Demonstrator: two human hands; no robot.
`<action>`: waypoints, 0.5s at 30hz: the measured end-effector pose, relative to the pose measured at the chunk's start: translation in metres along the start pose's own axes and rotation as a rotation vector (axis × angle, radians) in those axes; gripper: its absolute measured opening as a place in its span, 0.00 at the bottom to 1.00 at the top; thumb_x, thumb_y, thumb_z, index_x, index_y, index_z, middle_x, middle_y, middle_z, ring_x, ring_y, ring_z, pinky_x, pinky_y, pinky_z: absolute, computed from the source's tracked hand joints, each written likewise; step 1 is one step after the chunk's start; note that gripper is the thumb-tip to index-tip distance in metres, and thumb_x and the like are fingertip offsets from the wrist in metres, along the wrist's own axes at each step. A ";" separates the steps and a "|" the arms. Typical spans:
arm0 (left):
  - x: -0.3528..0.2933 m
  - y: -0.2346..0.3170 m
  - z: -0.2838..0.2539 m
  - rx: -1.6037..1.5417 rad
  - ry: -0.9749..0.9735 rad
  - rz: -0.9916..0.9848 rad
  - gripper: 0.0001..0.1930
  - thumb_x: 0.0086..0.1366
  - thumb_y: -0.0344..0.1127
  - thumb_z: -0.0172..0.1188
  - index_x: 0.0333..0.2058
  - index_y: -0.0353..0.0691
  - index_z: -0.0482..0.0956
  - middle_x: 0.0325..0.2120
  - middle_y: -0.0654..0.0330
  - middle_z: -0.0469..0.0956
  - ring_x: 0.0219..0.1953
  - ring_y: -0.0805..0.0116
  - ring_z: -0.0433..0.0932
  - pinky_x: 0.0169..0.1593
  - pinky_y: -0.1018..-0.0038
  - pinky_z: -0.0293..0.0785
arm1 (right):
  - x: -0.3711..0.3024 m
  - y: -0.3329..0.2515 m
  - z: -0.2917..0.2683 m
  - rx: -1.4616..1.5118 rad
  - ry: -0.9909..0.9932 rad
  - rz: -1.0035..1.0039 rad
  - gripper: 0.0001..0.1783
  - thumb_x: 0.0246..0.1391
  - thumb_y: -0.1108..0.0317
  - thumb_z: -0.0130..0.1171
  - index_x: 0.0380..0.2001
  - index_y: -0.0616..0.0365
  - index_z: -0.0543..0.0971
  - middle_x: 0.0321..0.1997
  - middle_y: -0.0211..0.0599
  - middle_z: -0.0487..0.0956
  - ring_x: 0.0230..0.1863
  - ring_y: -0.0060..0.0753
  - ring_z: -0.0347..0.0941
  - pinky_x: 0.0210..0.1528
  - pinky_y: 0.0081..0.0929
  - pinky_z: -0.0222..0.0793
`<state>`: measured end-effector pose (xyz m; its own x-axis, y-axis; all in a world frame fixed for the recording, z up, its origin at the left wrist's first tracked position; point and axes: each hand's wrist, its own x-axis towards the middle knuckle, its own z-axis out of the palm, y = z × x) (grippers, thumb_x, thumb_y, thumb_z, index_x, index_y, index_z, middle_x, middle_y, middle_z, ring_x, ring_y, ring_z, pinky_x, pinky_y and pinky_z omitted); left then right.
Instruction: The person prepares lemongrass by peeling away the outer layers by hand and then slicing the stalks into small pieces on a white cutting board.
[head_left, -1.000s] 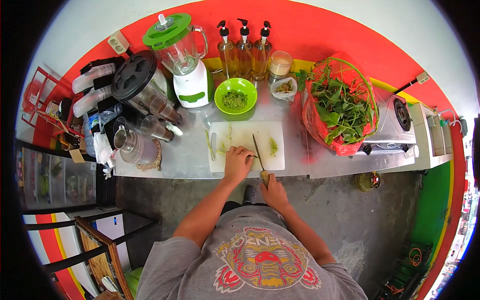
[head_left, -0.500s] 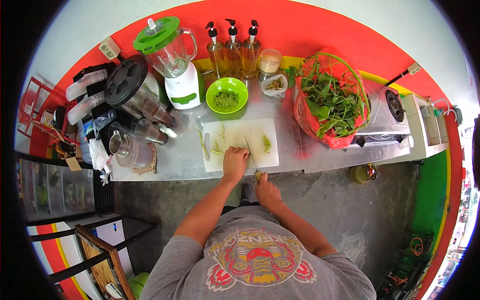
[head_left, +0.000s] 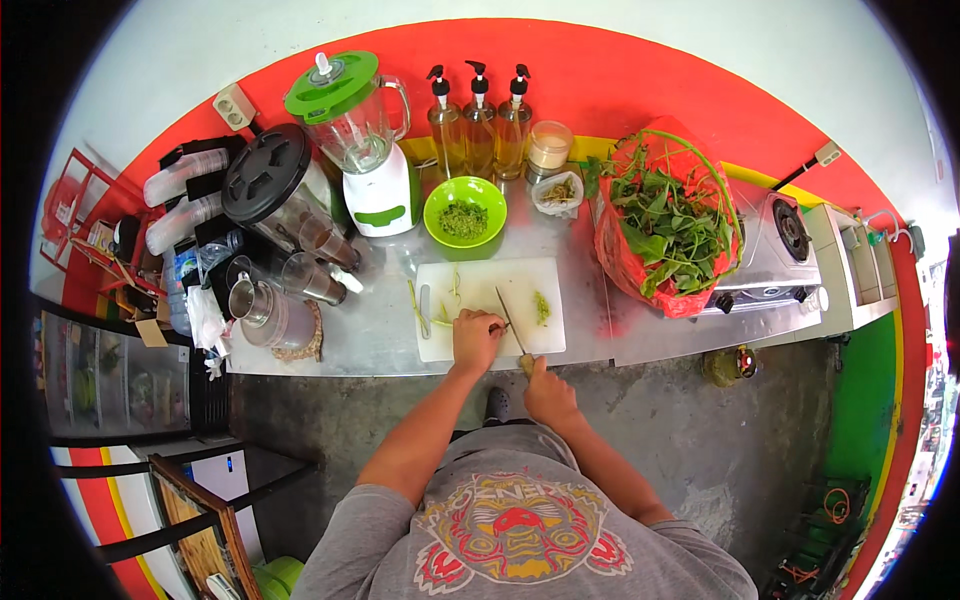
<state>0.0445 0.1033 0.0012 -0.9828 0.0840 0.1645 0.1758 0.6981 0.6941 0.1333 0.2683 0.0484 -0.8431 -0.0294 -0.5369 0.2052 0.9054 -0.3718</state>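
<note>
My right hand [head_left: 550, 395] is closed round the wooden handle of a kitchen knife [head_left: 511, 322], its blade slanting up and left over a white cutting board [head_left: 470, 272]. Just left of the blade, my left hand [head_left: 477, 340] presses its fingertips together near the board's surface. Whatever they pinch is too small to name. Thin green stalks [head_left: 418, 308] lie on the board's left part, one crossing its edge by the handle slot. Right of the knife sits a small heap of chopped green pieces [head_left: 542, 308]. A lime-green bowl [head_left: 433, 207] behind the board contains chopped greens [head_left: 463, 219].
A red plastic bag [head_left: 612, 262] full of leafy greens [head_left: 665, 225] stands right, beside a gas stove [head_left: 765, 262]. Behind are a blender [head_left: 378, 190], pump bottles [head_left: 479, 130] and a small tub of trimmings [head_left: 557, 194]. Pitchers and cups [head_left: 312, 278] crowd the left.
The whole view has shifted, so the counter appears slightly lower and further right. My left fingertips are drawn together more beside the blade. The knife stays in my right hand.
</note>
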 end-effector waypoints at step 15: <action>-0.013 -0.002 0.004 0.205 0.049 0.203 0.08 0.59 0.28 0.63 0.37 0.43 0.86 0.36 0.63 0.83 0.42 0.57 0.77 0.45 0.61 0.72 | -0.008 -0.009 -0.018 -0.048 -0.041 0.011 0.22 0.56 0.70 0.55 0.51 0.64 0.62 0.41 0.68 0.82 0.46 0.71 0.80 0.51 0.63 0.74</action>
<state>0.0568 0.1035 -0.0050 -0.9241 0.2054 0.3224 0.3482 0.8003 0.4882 0.1289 0.2681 0.0699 -0.8199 -0.0354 -0.5715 0.1898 0.9248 -0.3296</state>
